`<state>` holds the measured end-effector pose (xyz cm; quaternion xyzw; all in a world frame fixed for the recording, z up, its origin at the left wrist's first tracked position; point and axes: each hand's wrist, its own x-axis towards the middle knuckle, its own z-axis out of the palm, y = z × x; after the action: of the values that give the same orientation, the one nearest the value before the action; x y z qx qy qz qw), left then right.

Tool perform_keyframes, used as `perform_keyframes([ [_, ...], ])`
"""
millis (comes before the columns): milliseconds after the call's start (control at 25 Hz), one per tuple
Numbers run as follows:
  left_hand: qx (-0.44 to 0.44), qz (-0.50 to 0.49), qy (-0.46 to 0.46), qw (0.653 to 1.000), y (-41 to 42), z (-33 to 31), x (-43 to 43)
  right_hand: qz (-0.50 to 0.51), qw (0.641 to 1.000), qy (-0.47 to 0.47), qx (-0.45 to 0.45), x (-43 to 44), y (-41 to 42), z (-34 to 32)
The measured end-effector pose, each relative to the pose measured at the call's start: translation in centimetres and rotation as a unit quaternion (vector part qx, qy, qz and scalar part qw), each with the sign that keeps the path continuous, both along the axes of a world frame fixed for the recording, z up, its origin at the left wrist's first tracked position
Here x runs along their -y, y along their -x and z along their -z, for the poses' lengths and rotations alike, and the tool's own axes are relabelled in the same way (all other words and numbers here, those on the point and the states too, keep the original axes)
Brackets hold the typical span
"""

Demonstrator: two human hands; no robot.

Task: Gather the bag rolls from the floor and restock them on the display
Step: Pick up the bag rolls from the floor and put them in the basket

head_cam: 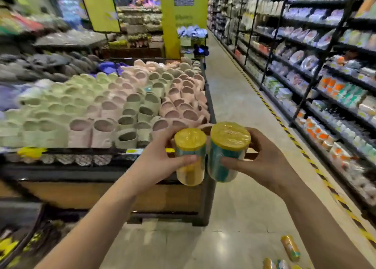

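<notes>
Both hands [157, 158] [262, 163] w/ firm grip, one bag roll [190, 156] [228, 152] each.

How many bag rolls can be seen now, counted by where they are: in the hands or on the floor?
Rolls held in the hands: 2, one in the left hand and one in the right hand.
Rolls on the floor: 3 at least; the frame edge cuts some off.
Total: 5 visible.
</notes>
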<state>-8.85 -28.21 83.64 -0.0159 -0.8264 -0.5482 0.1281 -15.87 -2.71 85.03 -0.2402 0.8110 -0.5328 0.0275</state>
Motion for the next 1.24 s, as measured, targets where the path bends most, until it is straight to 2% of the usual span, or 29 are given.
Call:
perform_keyframes([
  [200,0.007,-0.131,-0.015,0.991,-11.3,0.1,11.9,-0.146,0.989,-0.016,-0.017,14.5,-4.8,-0.2],
  [400,0.009,-0.271,-0.023,0.962,-26.1,1.3,25.6,-0.288,0.955,-0.060,-0.032,32.9,-13.2,0.3],
  [680,0.019,-0.401,-0.024,0.915,-41.8,3.1,40.3,-0.407,0.910,-0.075,0.006,53.2,-24.1,3.3],
  [920,0.024,-0.469,-0.033,0.882,-46.0,4.5,50.7,-0.479,0.875,-0.076,0.017,67.2,-27.3,4.7],
  [1240,0.064,-0.514,-0.030,0.855,-41.9,6.3,67.1,-0.551,0.824,-0.131,-0.018,87.8,-23.5,7.4],
])
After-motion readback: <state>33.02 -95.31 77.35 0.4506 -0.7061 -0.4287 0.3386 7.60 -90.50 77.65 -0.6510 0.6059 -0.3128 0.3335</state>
